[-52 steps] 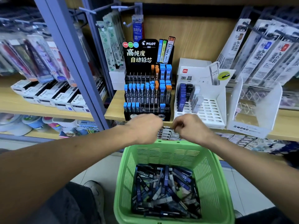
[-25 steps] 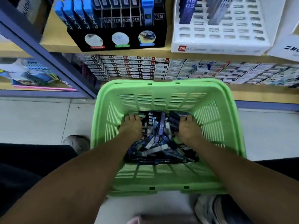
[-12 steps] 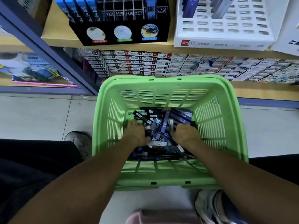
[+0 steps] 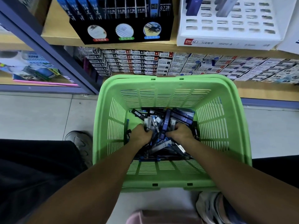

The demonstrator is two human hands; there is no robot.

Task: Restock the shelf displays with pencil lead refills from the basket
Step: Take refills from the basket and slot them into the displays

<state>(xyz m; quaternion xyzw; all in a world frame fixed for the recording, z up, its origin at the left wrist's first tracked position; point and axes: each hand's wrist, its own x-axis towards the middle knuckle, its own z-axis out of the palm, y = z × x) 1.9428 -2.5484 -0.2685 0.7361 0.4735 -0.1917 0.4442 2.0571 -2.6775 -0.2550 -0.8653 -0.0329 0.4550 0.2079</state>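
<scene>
A green slatted basket [image 4: 161,88] stands on the floor below me, its bottom covered with several dark blue and black pencil lead refill cases [image 4: 182,117]. Both hands are down inside it. My left hand [image 4: 140,135] has its fingers curled round a bunch of refills that stick up past its knuckles. My right hand [image 4: 179,132] grips another bunch, with a blue HB case standing upright between the two hands. On the shelf above sit the black display rack [image 4: 123,31] and the white display rack [image 4: 226,34].
Stacked small boxes [image 4: 145,62] fill the low shelf just behind the basket. A grey-blue shelf post [image 4: 48,54] slants down at the left. My shoes [image 4: 80,143] stand on the tiled floor beside the basket, and a pink stool edge [image 4: 161,217] shows below.
Both hands dropped from the shelf front into the basket, spread over the refills, then closed and drew together, gathering cases that now stand up between them.
</scene>
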